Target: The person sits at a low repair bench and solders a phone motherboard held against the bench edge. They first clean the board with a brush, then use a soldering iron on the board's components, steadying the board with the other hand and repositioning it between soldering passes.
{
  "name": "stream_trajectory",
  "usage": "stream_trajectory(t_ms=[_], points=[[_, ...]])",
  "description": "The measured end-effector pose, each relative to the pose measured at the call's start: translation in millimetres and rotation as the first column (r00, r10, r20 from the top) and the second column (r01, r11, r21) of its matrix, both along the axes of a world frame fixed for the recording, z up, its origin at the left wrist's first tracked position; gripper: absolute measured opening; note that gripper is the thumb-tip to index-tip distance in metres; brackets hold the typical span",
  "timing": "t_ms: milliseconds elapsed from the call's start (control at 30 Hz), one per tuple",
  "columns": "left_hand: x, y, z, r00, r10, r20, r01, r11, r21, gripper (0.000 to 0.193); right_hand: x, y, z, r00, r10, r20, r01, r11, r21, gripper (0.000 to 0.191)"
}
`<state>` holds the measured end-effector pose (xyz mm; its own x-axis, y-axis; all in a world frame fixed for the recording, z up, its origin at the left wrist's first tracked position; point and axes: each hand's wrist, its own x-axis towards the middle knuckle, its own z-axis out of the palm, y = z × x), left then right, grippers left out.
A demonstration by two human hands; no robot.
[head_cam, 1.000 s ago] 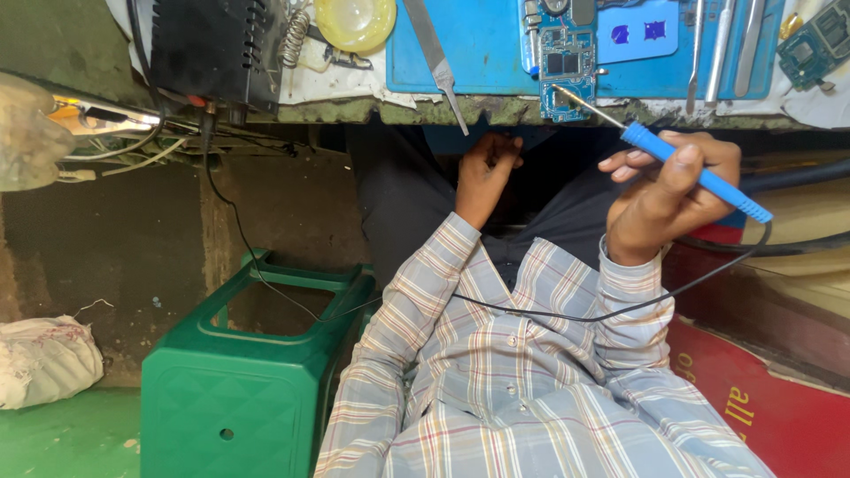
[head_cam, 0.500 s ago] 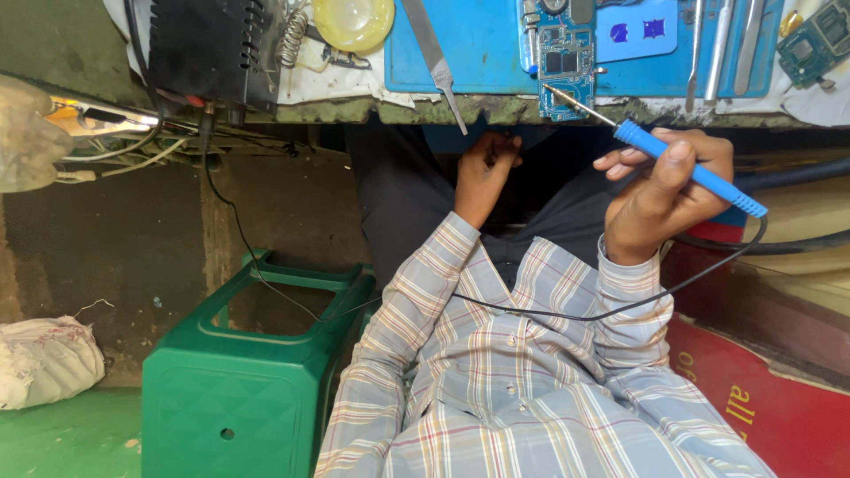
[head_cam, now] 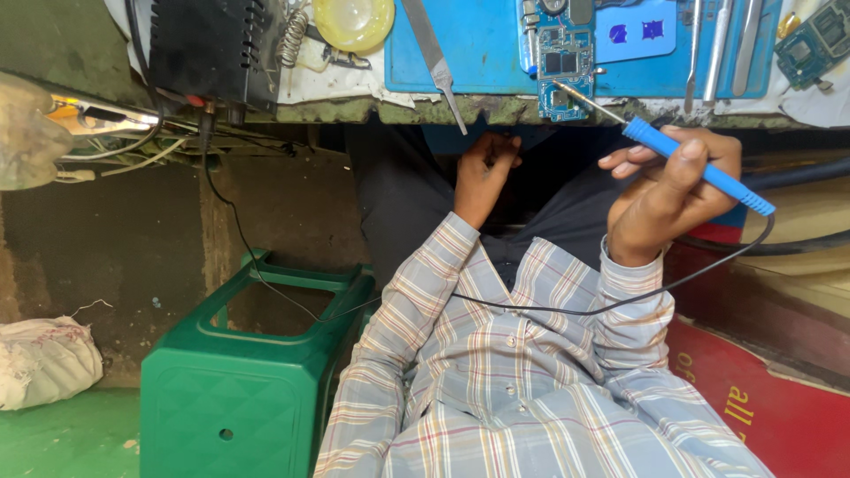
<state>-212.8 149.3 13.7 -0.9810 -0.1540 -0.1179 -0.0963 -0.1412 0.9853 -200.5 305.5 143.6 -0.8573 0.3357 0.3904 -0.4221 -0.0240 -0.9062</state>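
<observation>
My right hand (head_cam: 668, 195) grips a blue-handled soldering iron (head_cam: 699, 164). Its metal tip rests on a small phone circuit board (head_cam: 565, 62) at the near edge of a blue work mat (head_cam: 482, 44). The iron's black cord (head_cam: 567, 310) loops across my checked shirt. My left hand (head_cam: 482, 173) is curled just below the table edge, fingers closed; whether anything is in it I cannot tell. Metal tweezers (head_cam: 434, 53) lie on the mat above that hand.
A black box with cables (head_cam: 208, 44), a coiled iron stand (head_cam: 292, 35) and a yellow dish (head_cam: 354, 22) stand at the table's left. More metal tools (head_cam: 717, 44) and another board (head_cam: 815, 40) lie at the right. A green plastic stool (head_cam: 257, 354) and a white sack (head_cam: 44, 358) are on the floor.
The soldering iron's tip shifted slightly over the circuit board. Both hands otherwise stay where they were.
</observation>
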Motion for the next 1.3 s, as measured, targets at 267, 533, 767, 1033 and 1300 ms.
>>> stream_trajectory(t_ms=[267, 533, 767, 1033, 1300], points=[[0.3, -1.0, 0.2, 1.0, -0.001, 0.011, 0.002, 0.999, -0.047, 0.026, 0.9, -0.5, -2.9, 1.0, 0.017, 0.023, -0.017, 1.0, 0.013, 0.035], [0.1, -1.2, 0.7, 1.0, -0.01, 0.001, 0.01, 1.0, -0.017, 0.025, 0.6, 0.2, -3.3, 1.0, 0.016, 0.018, -0.017, 0.999, 0.028, 0.036], [-0.2, 0.0, 0.7, 1.0, -0.001, -0.001, 0.001, 1.0, 0.001, 0.024, 0.9, 1.6, -2.4, 0.999, 0.048, -0.009, -0.047, 0.997, 0.053, 0.037], [-0.9, 0.3, 1.3, 1.0, -0.005, 0.006, 0.005, 1.0, -0.01, 0.023, 2.1, 8.2, 9.9, 0.991, 0.126, -0.052, -0.11, 0.964, 0.242, 0.037], [-1.3, 0.8, 1.2, 1.0, -0.005, -0.008, 0.005, 1.0, 0.013, 0.022, 1.2, 3.4, 5.9, 0.99, 0.121, -0.072, -0.109, 0.983, 0.15, 0.036]])
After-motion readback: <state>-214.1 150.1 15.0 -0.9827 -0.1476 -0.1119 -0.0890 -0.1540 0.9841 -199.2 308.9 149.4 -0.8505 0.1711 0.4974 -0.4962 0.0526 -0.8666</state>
